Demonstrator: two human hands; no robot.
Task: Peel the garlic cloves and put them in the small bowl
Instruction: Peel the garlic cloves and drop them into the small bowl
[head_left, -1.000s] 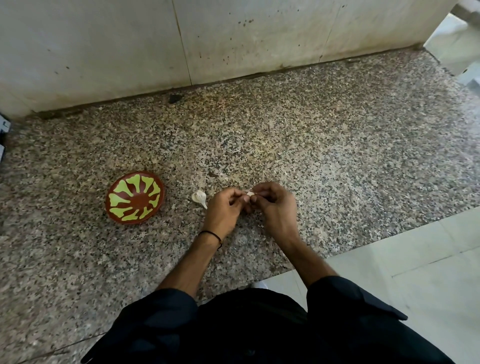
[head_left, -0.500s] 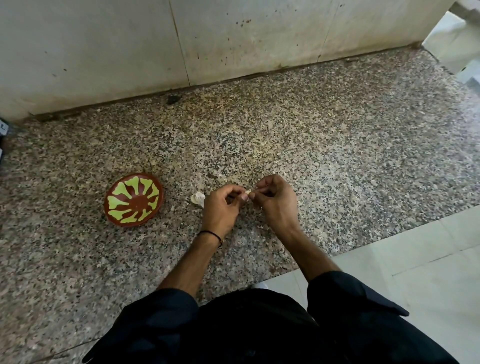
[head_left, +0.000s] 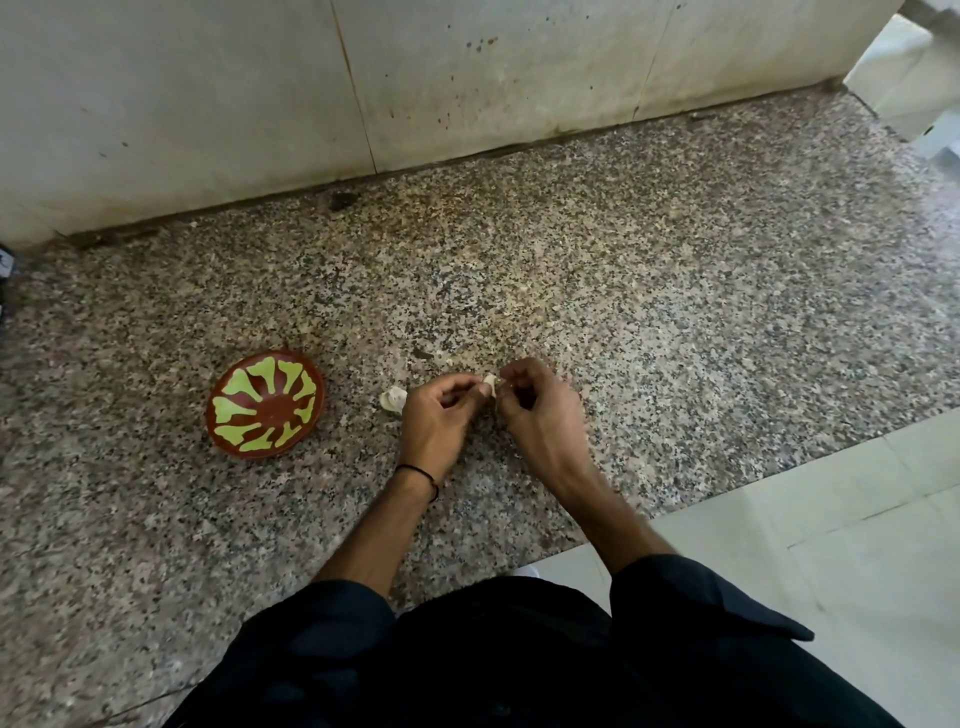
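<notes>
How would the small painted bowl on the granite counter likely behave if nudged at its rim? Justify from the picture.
The bowl is shallow and wide, so it would probably slide rather than tip. The smooth-looking granite counter likely offers little grip. It looks like glazed clay, so it possibly chips if knocked off.

1. Surface: speckled granite, smooth, faintly glossy.
2. Bowl, left of the hands: painted earthenware, slight sheen.
3. Clove, between them: dry, papery skin.
4. Sleeves, below them: dark matt cloth.
</notes>
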